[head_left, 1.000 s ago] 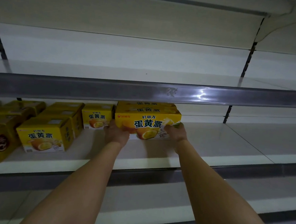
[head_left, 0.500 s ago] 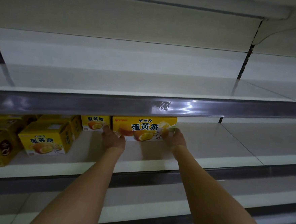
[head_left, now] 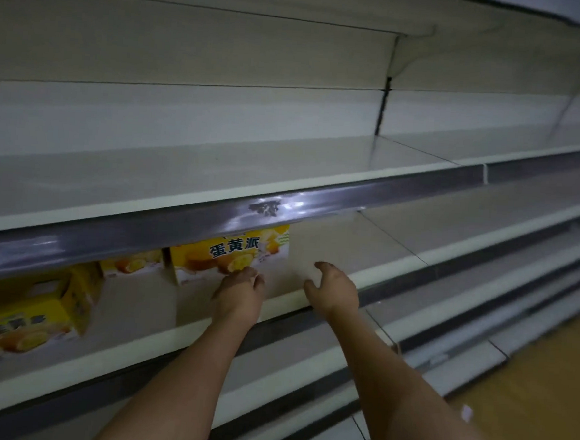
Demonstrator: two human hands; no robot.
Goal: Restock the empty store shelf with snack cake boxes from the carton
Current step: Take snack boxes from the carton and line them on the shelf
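From the head camera we see a yellow snack cake box [head_left: 231, 255] standing upright on the middle shelf [head_left: 310, 298], its printed front facing us and its top edge hidden behind the grey price rail [head_left: 213, 218] of the shelf above. At its 9 o'clock stands a second yellow box [head_left: 132, 263], just beside it, and farther toward 8 o'clock a third box [head_left: 31, 318] sits nearer the shelf's front edge, blurred.

Our left hand [head_left: 240, 293] reaches in from 6 o'clock, its fingertips [head_left: 250, 272] at the lower front edge of the snack cake box; whether they touch it we cannot tell. The fingers are loosely bent and grasp nothing. Our right hand [head_left: 333, 288] hovers at the box's 4 o'clock, apart from it, over bare shelf surface, fingers spread and slightly curved, released, holding nothing.

The carton is out of sight. At 4 o'clock, a strip of wooden floor [head_left: 524, 425] shows beyond the lower shelves.
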